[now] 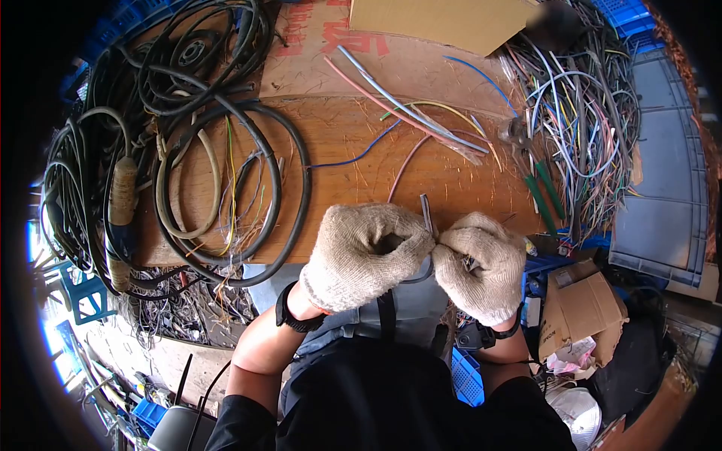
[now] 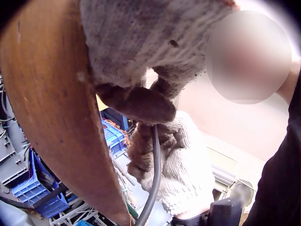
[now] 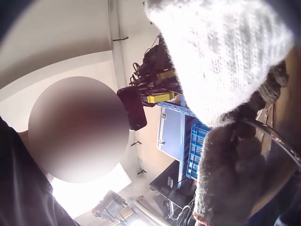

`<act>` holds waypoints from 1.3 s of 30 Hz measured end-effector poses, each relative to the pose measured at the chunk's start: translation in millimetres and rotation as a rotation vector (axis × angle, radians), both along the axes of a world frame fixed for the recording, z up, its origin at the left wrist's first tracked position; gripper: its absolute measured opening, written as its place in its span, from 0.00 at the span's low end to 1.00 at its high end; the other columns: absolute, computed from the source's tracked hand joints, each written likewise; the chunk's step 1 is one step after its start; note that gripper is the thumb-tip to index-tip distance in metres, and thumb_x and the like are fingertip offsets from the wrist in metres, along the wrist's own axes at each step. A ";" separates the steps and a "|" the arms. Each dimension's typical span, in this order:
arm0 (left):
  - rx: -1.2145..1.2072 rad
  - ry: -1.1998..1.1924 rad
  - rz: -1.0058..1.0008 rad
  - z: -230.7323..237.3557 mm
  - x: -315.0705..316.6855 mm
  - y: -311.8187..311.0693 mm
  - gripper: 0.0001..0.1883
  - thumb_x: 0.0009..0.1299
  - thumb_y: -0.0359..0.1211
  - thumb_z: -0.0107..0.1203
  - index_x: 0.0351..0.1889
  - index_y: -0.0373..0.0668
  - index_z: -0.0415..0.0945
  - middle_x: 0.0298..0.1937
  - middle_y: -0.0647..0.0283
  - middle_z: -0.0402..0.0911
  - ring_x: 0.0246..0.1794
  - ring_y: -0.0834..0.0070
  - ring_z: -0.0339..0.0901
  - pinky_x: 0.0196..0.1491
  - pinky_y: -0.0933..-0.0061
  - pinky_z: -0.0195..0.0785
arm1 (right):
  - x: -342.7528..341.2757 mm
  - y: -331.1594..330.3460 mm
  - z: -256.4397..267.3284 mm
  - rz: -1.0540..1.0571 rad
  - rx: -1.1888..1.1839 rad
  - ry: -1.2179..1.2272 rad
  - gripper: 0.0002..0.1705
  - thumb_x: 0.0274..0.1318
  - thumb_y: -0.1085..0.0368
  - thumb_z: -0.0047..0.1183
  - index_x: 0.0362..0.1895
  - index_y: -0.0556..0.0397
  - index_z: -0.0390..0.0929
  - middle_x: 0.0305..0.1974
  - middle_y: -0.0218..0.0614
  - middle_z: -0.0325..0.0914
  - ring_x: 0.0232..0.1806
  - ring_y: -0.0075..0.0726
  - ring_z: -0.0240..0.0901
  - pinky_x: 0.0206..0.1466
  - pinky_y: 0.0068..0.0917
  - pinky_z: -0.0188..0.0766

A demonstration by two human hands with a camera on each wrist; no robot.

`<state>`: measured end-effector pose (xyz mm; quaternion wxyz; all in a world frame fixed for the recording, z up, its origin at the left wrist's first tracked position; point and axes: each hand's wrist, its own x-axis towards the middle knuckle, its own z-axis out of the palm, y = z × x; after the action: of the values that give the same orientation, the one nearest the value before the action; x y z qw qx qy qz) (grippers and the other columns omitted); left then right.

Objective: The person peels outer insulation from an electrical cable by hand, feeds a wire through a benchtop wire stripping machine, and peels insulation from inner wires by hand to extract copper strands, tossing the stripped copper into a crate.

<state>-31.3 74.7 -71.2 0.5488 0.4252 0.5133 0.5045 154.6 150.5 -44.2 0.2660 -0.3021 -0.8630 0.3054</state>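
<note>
Both hands wear off-white knitted gloves. In the head view the left hand (image 1: 368, 255) and right hand (image 1: 481, 267) meet fingertip to fingertip over the table's near edge, pinching a dark cable (image 1: 425, 210) whose short end sticks up between them. From below, the left wrist view shows the grey-black cable (image 2: 156, 174) hanging down from the fingers of the left hand (image 2: 141, 61), with the right hand (image 2: 181, 165) close behind it. Seen by the right wrist camera, the cable (image 3: 273, 134) runs out between the right hand (image 3: 221, 52) and the left hand (image 3: 230, 174).
Coiled black cables (image 1: 308, 173) lie on the wooden table (image 1: 353, 180) at the left. Loose coloured wires (image 1: 391, 98) lie at the back, green-handled pliers (image 1: 545, 188) at the right beside a wire heap (image 1: 587, 135). A cardboard box (image 1: 579, 308) stands lower right.
</note>
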 end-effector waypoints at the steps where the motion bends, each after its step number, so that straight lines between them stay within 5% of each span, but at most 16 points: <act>1: 0.000 -0.001 0.000 -2.1 0.1 -0.6 0.08 0.68 0.32 0.64 0.38 0.37 0.85 0.32 0.59 0.85 0.33 0.78 0.82 0.37 0.74 0.75 | -0.4 -0.3 1.1 0.000 0.000 -0.001 0.07 0.48 0.69 0.69 0.30 0.54 0.83 0.26 0.34 0.79 0.24 0.34 0.79 0.26 0.29 0.73; 3: -0.003 0.005 0.010 -6.8 0.3 -1.9 0.08 0.67 0.32 0.65 0.38 0.37 0.85 0.33 0.59 0.86 0.33 0.77 0.82 0.39 0.73 0.76 | -1.6 -0.9 2.5 0.000 -0.015 0.004 0.07 0.43 0.75 0.66 0.30 0.57 0.83 0.26 0.38 0.79 0.25 0.36 0.79 0.29 0.29 0.72; 13: -0.050 0.004 0.001 -4.2 -0.3 -1.6 0.09 0.67 0.33 0.66 0.39 0.37 0.85 0.34 0.59 0.86 0.33 0.78 0.82 0.39 0.74 0.76 | -4.3 -1.0 5.1 -0.017 0.165 -0.003 0.10 0.38 0.75 0.68 0.29 0.55 0.83 0.26 0.36 0.79 0.23 0.34 0.78 0.26 0.30 0.72; 25: -0.048 -0.153 -0.067 -6.9 -7.3 -3.0 0.08 0.65 0.27 0.63 0.40 0.34 0.84 0.35 0.63 0.87 0.33 0.83 0.79 0.37 0.77 0.74 | 4.6 7.5 2.4 0.097 -0.046 -0.016 0.09 0.47 0.70 0.68 0.34 0.52 0.81 0.28 0.34 0.78 0.25 0.35 0.78 0.27 0.30 0.74; 28: -0.174 -0.264 -0.108 -3.1 -9.5 -2.1 0.08 0.64 0.25 0.63 0.40 0.32 0.84 0.36 0.62 0.86 0.30 0.83 0.80 0.33 0.79 0.74 | 4.6 10.1 2.1 0.128 -0.142 -0.004 0.07 0.50 0.70 0.67 0.34 0.52 0.82 0.29 0.33 0.79 0.25 0.32 0.79 0.26 0.27 0.74; 30: -0.092 -0.299 -0.044 -3.5 -7.9 -1.6 0.07 0.68 0.27 0.63 0.37 0.31 0.85 0.28 0.60 0.85 0.25 0.80 0.82 0.28 0.82 0.76 | 4.0 11.7 0.8 0.163 -0.197 0.026 0.05 0.53 0.70 0.65 0.34 0.53 0.81 0.30 0.33 0.79 0.25 0.30 0.79 0.26 0.25 0.74; 39: -0.132 -0.281 -0.054 0.2 -11.0 0.0 0.07 0.67 0.26 0.62 0.38 0.30 0.85 0.28 0.58 0.85 0.24 0.77 0.83 0.26 0.80 0.76 | 3.3 11.4 -1.5 0.173 -0.297 0.034 0.04 0.57 0.71 0.61 0.36 0.55 0.80 0.30 0.34 0.77 0.27 0.30 0.77 0.26 0.25 0.71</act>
<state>-42.3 74.7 -71.0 0.6553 0.3272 0.4519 0.5092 157.9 162.0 -45.6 0.2056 -0.2577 -0.8265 0.4563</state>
